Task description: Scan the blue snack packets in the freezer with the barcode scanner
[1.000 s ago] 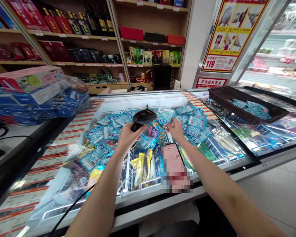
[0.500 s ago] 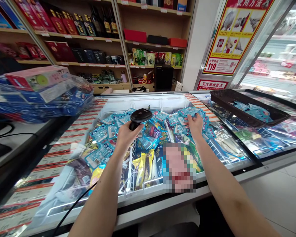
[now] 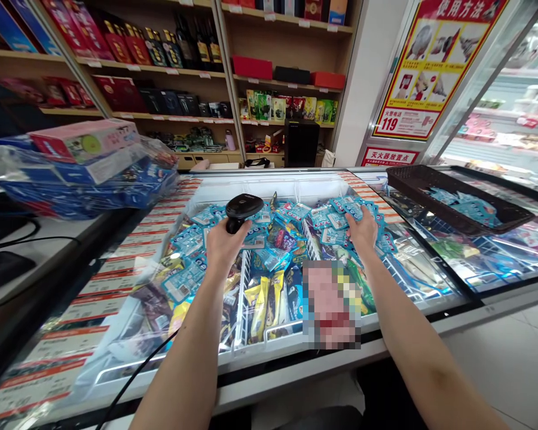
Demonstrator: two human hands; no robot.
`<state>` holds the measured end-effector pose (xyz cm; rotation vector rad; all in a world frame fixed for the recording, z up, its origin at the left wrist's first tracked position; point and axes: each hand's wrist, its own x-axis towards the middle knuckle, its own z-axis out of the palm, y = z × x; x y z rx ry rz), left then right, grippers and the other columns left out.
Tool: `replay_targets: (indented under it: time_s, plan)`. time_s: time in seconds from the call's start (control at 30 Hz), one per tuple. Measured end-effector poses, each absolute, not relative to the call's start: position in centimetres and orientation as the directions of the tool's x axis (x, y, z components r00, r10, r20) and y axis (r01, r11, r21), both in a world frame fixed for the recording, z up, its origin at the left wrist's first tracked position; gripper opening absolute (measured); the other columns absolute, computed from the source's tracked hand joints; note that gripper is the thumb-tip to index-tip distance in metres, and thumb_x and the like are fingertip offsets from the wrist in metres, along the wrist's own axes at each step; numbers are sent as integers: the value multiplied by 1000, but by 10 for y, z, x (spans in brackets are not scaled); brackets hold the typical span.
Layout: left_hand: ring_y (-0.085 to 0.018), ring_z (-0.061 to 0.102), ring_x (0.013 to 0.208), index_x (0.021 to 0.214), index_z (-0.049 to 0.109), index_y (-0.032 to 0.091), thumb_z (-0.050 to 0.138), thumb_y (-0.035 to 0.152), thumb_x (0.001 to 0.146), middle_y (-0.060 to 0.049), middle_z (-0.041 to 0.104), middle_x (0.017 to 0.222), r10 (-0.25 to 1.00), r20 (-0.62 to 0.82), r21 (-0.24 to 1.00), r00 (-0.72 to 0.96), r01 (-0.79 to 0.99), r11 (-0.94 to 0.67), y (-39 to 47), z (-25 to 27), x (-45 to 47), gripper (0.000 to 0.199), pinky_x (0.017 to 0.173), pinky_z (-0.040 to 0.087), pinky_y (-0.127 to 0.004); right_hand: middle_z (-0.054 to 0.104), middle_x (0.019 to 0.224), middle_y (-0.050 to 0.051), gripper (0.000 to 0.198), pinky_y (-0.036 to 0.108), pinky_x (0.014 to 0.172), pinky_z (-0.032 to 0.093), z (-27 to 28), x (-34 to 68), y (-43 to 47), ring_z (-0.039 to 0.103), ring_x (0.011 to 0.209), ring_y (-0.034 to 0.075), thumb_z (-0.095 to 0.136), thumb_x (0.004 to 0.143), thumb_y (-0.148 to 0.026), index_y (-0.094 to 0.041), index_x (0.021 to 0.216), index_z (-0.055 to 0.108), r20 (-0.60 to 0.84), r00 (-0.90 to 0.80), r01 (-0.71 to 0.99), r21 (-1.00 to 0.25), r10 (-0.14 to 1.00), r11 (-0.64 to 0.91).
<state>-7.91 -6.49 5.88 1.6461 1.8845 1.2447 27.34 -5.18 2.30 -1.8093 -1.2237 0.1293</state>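
My left hand [image 3: 226, 243] is wrapped round the handle of a black barcode scanner [image 3: 244, 206], held above the freezer's glass lid. A black cable runs from the lower left, behind my left forearm. My right hand [image 3: 362, 232] is at the right part of the freezer, its fingers closed on the edge of a small blue packet [image 3: 339, 220] among several like it. More blue packets [image 3: 186, 280] are spread over the left and back. Under the glass, wire baskets hold yellow-wrapped ice creams [image 3: 256, 310] and other bagged goods. My right fingertips are partly hidden.
On the right a dark brown tray [image 3: 401, 176] holds more blue packets. A plastic-wrapped stack of boxes [image 3: 85, 176] stands on the left counter. Price labels [image 3: 94, 298] line the lid's left side. Behind are shelves [image 3: 296, 80] and a red poster [image 3: 416, 74].
The scanner in my left hand has moved slightly left. My right hand stays at the blue packets, and the whole view has shifted a little.
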Motion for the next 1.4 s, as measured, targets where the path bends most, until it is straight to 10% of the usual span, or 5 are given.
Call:
replay_targets:
  time_s: [0.6, 1.2, 1.4]
  plan:
    - [-20, 61, 51, 78, 63, 19, 61, 62, 73, -3, 61, 55, 892, 277, 831, -358, 555, -36, -64, 53, -94, 43, 53, 43, -28, 74, 106, 8, 29, 37, 91, 49, 25, 195, -24, 70, 92, 24, 48, 95, -29, -21, 113, 70, 430, -103, 763, -544, 897, 348]
    - [-20, 61, 52, 78, 63, 19, 60, 60, 75, -2, 61, 55, 901, 249, 847, -355, 532, -24, -67, 55, -99, 41, 52, 43, -27, 50, 147, 14, 64, 46, 100, 42, 31, 106, 66, 48, 128, 36, 35, 101, -48, -14, 155, 29, 222, -404, 828, -325, 888, 458]
    - [-19, 61, 51, 77, 62, 19, 60, 62, 75, -2, 61, 54, 904, 246, 841, -350, 541, -19, -64, 53, -99, 42, 51, 42, -27, 52, 146, 7, 62, 42, 103, 40, 27, 107, 70, 47, 126, 32, 53, 93, -54, -24, 147, 46, 205, -520, 757, -339, 829, 558]
